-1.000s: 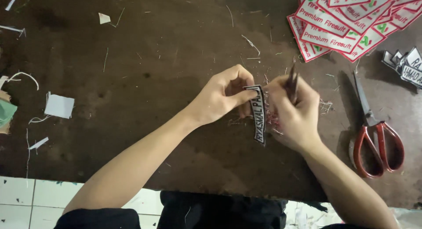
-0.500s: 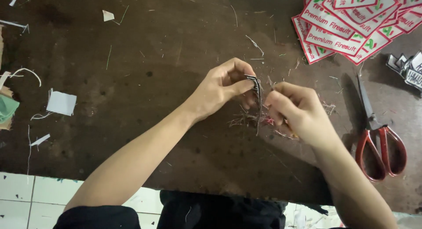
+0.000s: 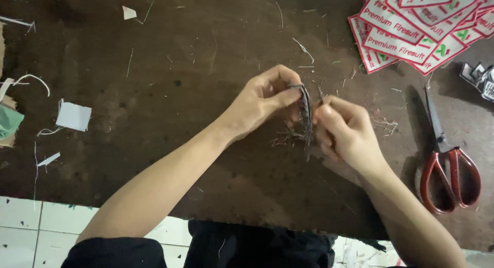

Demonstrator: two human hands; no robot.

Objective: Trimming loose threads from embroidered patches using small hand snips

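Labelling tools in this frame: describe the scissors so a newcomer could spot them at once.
Start at the dark brown table and go to its right edge, below the fanned stack of red-and-white patches. The scissors lie there flat, blades pointing up toward that stack. Their glossy red loop handles set them apart; no hand touches them.

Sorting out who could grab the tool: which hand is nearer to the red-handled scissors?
The right hand. It sits just left of the scissors, apart from them. The left hand is farther left, beyond the dark patch both hands pinch.
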